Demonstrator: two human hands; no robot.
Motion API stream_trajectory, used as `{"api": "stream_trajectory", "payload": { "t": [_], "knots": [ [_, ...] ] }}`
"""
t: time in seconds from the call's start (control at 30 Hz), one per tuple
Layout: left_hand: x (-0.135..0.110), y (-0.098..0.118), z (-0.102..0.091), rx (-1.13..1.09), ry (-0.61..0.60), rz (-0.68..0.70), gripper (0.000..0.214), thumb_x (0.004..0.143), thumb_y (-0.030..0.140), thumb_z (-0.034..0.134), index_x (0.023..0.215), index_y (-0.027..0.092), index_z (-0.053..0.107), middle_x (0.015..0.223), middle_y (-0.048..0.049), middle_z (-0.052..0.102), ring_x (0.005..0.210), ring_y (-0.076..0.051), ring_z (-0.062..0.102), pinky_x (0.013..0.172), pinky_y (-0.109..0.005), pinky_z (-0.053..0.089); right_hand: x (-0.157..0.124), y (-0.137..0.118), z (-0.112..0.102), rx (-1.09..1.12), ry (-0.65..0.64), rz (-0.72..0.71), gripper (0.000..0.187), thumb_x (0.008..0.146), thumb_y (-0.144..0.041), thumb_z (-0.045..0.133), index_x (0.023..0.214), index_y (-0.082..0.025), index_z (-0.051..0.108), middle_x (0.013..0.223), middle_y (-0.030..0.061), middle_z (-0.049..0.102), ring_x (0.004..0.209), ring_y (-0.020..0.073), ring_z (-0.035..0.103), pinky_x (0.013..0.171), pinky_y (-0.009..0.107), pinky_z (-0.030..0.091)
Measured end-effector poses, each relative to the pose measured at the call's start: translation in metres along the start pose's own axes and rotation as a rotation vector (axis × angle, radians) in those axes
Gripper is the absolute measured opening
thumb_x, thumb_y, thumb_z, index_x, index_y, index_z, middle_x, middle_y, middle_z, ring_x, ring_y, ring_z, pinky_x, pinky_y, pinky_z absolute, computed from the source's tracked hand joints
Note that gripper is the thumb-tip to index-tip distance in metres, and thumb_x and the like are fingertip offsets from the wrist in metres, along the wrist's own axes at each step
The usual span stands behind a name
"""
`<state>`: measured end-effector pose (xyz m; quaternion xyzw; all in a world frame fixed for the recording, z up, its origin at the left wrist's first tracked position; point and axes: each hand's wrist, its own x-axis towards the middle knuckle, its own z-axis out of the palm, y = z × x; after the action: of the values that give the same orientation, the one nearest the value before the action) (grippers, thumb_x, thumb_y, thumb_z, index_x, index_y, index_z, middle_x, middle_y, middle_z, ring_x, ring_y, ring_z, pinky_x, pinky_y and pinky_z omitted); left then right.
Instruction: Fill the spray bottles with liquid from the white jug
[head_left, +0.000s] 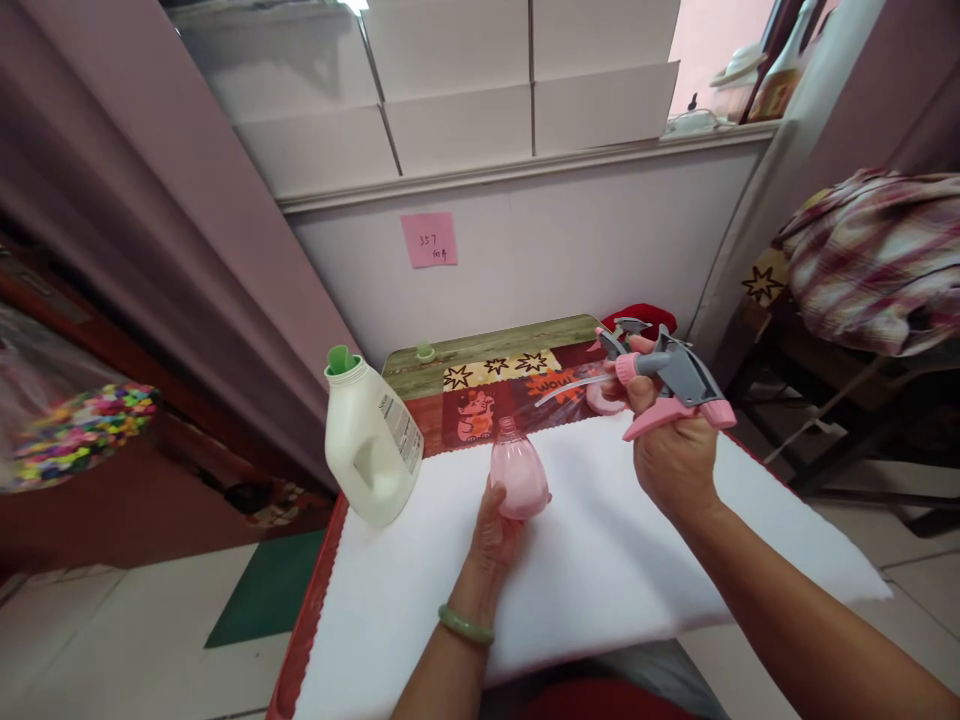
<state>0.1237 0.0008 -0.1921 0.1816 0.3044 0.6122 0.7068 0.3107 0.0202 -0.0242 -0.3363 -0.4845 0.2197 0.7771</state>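
Observation:
My left hand (496, 535) is wrapped round a pink spray bottle (520, 476), whose bare threaded neck points up and away from me. The bottle looks filled with something pink. Up to the right, my right hand (675, 455) grips a grey and pink trigger sprayer head (686, 380) by its collar and body. Its clear dip tube (571, 387) sticks out leftward, apart from the bottle. Partly hidden behind my right hand is a second spray bottle (604, 398) with a grey and pink head. To the left stands a white jug (375, 440) with a green spout.
A white cloth (420, 600) covers the near part of the small table. Near the far left edge sits a green cap (425, 352). Something red (654, 318) lies at the back right. A pink note (429, 240) is stuck on the wall behind.

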Motion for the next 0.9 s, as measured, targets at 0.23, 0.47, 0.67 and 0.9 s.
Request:
{"api": "stream_trajectory", "payload": {
  "t": [0.23,0.47,0.67,0.9],
  "knots": [
    [0.003,-0.002,-0.01,-0.114,0.098,-0.087,0.067,0.076,0.05,0.078,0.131,0.017,0.058,0.114,-0.0153,0.071,0.094,-0.031,0.07,0.072,-0.044,0.06,-0.013,0.01,0.01,-0.093,0.055,-0.002,0.027,0.086,-0.036,0.075,0.108,-0.022,0.066,0.094,0.0046,0.075,0.086,0.0223,0.073,0.078,0.038,0.061],
    [0.003,0.003,-0.011,-0.146,0.091,-0.124,0.067,0.08,0.052,0.074,0.131,0.013,0.056,0.11,-0.018,0.072,0.095,-0.034,0.07,0.068,-0.048,0.061,-0.02,0.001,0.015,-0.092,0.064,0.047,0.024,0.087,-0.038,0.073,0.105,-0.022,0.069,0.091,0.0043,0.074,0.082,0.0206,0.072,0.078,0.037,0.06],
    [0.001,0.004,-0.004,-0.151,0.042,-0.124,0.065,0.084,0.059,0.068,0.13,0.013,0.059,0.112,-0.0167,0.073,0.094,-0.031,0.071,0.062,-0.04,0.061,-0.024,-0.001,0.012,-0.076,-0.004,0.071,0.027,0.086,-0.04,0.074,0.105,-0.021,0.07,0.091,0.0041,0.074,0.08,0.0199,0.071,0.077,0.038,0.061],
    [-0.004,0.006,0.003,-0.133,-0.014,-0.142,0.066,0.085,0.06,0.067,0.13,0.012,0.06,0.112,-0.0172,0.073,0.09,-0.03,0.072,0.061,-0.038,0.06,-0.028,0.005,0.012,-0.078,-0.088,0.185,0.028,0.085,-0.042,0.075,0.103,-0.021,0.072,0.095,0.0039,0.074,0.081,0.0193,0.069,0.077,0.036,0.06]
  ]
}}
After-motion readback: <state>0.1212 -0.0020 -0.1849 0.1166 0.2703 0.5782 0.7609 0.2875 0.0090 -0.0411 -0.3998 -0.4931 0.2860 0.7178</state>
